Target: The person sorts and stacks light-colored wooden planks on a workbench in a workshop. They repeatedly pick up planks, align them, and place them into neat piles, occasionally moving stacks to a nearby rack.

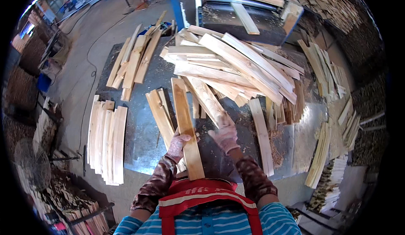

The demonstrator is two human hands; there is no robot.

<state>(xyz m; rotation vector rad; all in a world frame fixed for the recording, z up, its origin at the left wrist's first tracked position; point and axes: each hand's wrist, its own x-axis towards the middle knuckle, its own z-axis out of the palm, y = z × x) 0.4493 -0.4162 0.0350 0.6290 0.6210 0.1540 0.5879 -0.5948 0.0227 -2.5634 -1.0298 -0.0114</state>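
Left hand [179, 144] has its grip closed on a long pale flat wooden slat [186, 127], lying lengthwise on the grey metal tabletop [139, 138]. Right hand [225, 136] clasps a rounded pale wood strip [206, 98] running into the big jumbled heap of pale slats [236, 64]; a neat stack of curved pale boards [107, 140] sits left.

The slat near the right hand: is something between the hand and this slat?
Nothing visible. The right hand in its glove already lies on the near end of the slat, whose far end runs under the big pile. The left hand grips a plank beside it.

No packages, labels, signs or screens in view
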